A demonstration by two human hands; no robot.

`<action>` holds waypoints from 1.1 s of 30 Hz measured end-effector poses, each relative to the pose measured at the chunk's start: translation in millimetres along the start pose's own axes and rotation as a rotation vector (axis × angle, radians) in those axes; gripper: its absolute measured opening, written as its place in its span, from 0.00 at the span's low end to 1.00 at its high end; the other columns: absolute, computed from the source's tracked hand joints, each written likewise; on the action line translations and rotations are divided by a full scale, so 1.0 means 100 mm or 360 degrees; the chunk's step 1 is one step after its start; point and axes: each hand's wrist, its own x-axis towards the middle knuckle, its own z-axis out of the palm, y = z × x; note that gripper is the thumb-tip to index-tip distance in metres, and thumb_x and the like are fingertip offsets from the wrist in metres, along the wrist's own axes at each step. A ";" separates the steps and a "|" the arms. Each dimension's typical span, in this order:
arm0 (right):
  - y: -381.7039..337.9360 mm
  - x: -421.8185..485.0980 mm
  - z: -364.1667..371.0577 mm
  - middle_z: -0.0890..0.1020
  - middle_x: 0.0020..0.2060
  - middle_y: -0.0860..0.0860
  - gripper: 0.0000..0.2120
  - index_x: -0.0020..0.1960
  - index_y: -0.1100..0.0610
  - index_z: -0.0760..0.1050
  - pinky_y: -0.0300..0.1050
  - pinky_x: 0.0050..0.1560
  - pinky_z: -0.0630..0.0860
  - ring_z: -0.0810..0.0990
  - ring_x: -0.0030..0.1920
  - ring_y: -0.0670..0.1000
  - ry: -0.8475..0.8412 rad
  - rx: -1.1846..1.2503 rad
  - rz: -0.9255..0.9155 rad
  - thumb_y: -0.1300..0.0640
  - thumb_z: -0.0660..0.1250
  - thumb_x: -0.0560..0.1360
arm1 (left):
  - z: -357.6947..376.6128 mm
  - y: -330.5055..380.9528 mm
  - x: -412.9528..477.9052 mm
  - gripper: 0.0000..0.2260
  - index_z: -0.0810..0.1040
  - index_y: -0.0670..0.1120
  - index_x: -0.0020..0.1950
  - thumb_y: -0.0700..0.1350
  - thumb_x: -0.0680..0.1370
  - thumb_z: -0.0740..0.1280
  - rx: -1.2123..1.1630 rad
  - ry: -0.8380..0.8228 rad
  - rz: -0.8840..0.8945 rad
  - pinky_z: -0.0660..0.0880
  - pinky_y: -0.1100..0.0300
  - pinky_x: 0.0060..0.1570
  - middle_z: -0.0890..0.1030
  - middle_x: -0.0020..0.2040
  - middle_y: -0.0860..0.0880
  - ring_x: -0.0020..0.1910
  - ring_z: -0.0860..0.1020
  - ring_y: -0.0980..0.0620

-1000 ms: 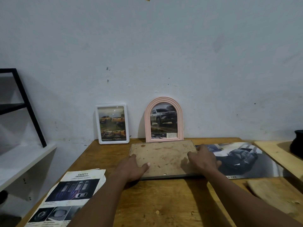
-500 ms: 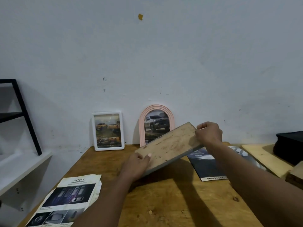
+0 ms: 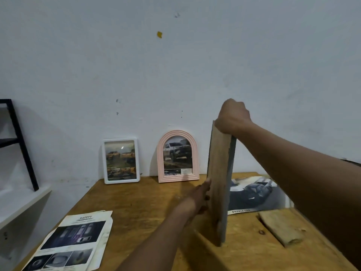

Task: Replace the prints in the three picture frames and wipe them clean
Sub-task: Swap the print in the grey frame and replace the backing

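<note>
Frame [image 3: 218, 173] stands on end on the desk [image 3: 146, 202], long axis near vertical. The wooden back faces left and the thin grey edge faces you. The front faces right, hidden from this view.

Your right grip [image 3: 232, 118] sits at the top, fingers curled over the upper edge and clamped on it. Your left grip [image 3: 199, 194] is low on the back with fingers straight, pressing flat and holding nothing. So the right carries it and the left only steadies. The bottom edge on the desk is the pivot.

The car print [image 3: 257, 192] lies flat just right of the frame, on the face side. My read: tip it on to the right and it lands face down on that print.

The white frame [image 3: 121, 160] and pink arched frame [image 3: 177, 156] lean on the wall behind, left of your frame, both with prints in. The gap beside the pink one looks like the free spot. You probably need the right grip to steer and the left to stop the base sliding.
</note>
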 end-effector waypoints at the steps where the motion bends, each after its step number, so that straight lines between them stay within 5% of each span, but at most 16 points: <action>1: -0.06 -0.05 0.05 0.77 0.46 0.57 0.09 0.42 0.59 0.69 0.46 0.39 0.73 0.78 0.42 0.57 -0.0006 -0.0025 -0.0052 0.62 0.70 0.75 | 0.00 0.04 0.00 0.32 0.72 0.50 0.74 0.70 0.80 0.53 -0.0045 -0.0002 0.0025 0.72 0.43 0.69 0.75 0.71 0.44 0.66 0.74 0.40; 4: -0.26 -0.19 0.21 0.78 0.47 0.57 0.05 0.45 0.59 0.72 0.49 0.45 0.78 0.80 0.47 0.59 -0.0026 0.0000 -0.0152 0.63 0.69 0.74 | -0.17 0.28 -0.09 0.34 0.71 0.51 0.75 0.72 0.79 0.49 -0.0245 0.0090 0.0125 0.70 0.40 0.69 0.74 0.72 0.44 0.68 0.73 0.38; 8: -0.52 -0.31 0.37 0.76 0.40 0.54 0.11 0.37 0.55 0.67 0.44 0.37 0.71 0.78 0.41 0.56 -0.0168 0.0175 -0.0186 0.60 0.68 0.74 | -0.68 0.76 -0.26 0.35 0.72 0.53 0.71 0.75 0.77 0.48 -0.0509 0.0299 0.0314 0.73 0.38 0.65 0.76 0.69 0.44 0.64 0.76 0.39; 10: -0.57 -0.30 0.47 0.76 0.38 0.53 0.10 0.38 0.56 0.68 0.42 0.32 0.67 0.76 0.37 0.53 -0.0244 0.0360 -0.0089 0.58 0.67 0.75 | -0.92 0.97 -0.36 0.36 0.70 0.56 0.73 0.76 0.76 0.48 -0.0464 0.0331 0.0393 0.74 0.38 0.65 0.75 0.69 0.44 0.65 0.76 0.40; 14: -0.42 -0.24 0.71 0.78 0.41 0.54 0.06 0.45 0.60 0.74 0.42 0.33 0.68 0.77 0.39 0.55 -0.0312 0.0575 0.0079 0.57 0.66 0.73 | -1.21 1.01 -0.49 0.26 0.77 0.52 0.56 0.72 0.78 0.56 -0.0131 0.0295 0.0265 0.80 0.46 0.55 0.83 0.53 0.40 0.56 0.82 0.37; 17: -0.15 -0.28 0.93 0.82 0.44 0.57 0.10 0.49 0.59 0.78 0.45 0.37 0.74 0.81 0.43 0.57 -0.0397 0.0524 0.0108 0.53 0.67 0.73 | -1.37 0.81 -0.44 0.39 0.74 0.50 0.70 0.74 0.68 0.68 0.0079 0.0377 0.0177 0.78 0.43 0.61 0.79 0.67 0.42 0.62 0.80 0.39; 20: 0.22 -0.43 1.18 0.82 0.46 0.57 0.13 0.53 0.59 0.78 0.46 0.40 0.76 0.81 0.46 0.58 -0.0535 0.0347 0.0079 0.50 0.66 0.76 | -1.50 0.57 -0.43 0.30 0.70 0.50 0.74 0.65 0.77 0.66 0.0349 0.0545 0.0214 0.74 0.44 0.65 0.72 0.72 0.46 0.66 0.74 0.42; 23: 0.66 -0.71 1.44 0.80 0.59 0.57 0.19 0.64 0.57 0.74 0.52 0.57 0.77 0.78 0.58 0.59 -0.0668 0.0192 0.0094 0.46 0.64 0.79 | -1.60 0.27 -0.43 0.35 0.58 0.50 0.82 0.61 0.80 0.66 0.0566 0.0537 0.0125 0.65 0.43 0.73 0.59 0.82 0.46 0.78 0.63 0.41; 29: 1.31 -1.31 1.95 0.74 0.68 0.58 0.26 0.75 0.53 0.63 0.58 0.64 0.73 0.74 0.65 0.59 -0.0874 0.0306 0.0172 0.40 0.55 0.83 | -1.52 -0.18 -0.53 0.33 0.52 0.54 0.83 0.61 0.83 0.61 0.0776 0.0537 0.0104 0.57 0.48 0.77 0.55 0.82 0.52 0.81 0.55 0.44; 33: 1.40 -1.50 2.04 0.68 0.75 0.58 0.32 0.80 0.54 0.55 0.56 0.68 0.70 0.69 0.72 0.59 -0.0737 0.0309 0.0082 0.37 0.50 0.82 | -1.48 -0.60 -0.40 0.45 0.51 0.61 0.82 0.76 0.71 0.62 0.0496 0.0452 0.0043 0.58 0.43 0.77 0.54 0.83 0.51 0.81 0.57 0.44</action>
